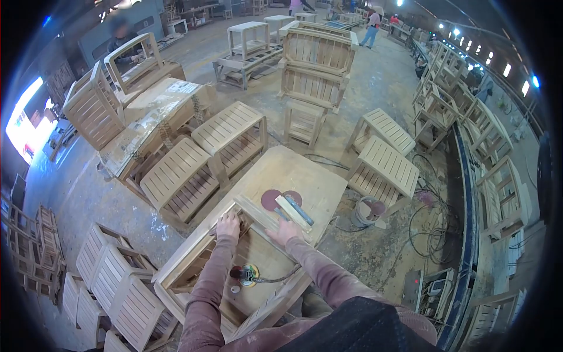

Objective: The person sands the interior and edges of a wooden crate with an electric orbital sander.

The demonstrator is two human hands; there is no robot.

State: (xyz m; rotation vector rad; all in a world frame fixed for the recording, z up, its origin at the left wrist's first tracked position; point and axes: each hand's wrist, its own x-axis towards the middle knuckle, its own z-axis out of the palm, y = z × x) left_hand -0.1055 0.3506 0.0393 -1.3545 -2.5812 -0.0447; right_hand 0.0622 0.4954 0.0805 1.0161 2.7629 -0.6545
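A pale wooden frame lies flat on the workbench in front of me. My left hand presses flat on the frame's far rail near its left part. My right hand rests on the same rail further right, fingers spread, next to a wooden block with a blue strip. Two round dark-red sanding discs lie just beyond the block. An orbital sander with a cord sits inside the frame, close to my chest.
Slatted wooden tables stand left of the bench, and more to its right. Stacked chair frames fill the middle aisle. A bucket and tangled cables lie on the floor right. People work far off.
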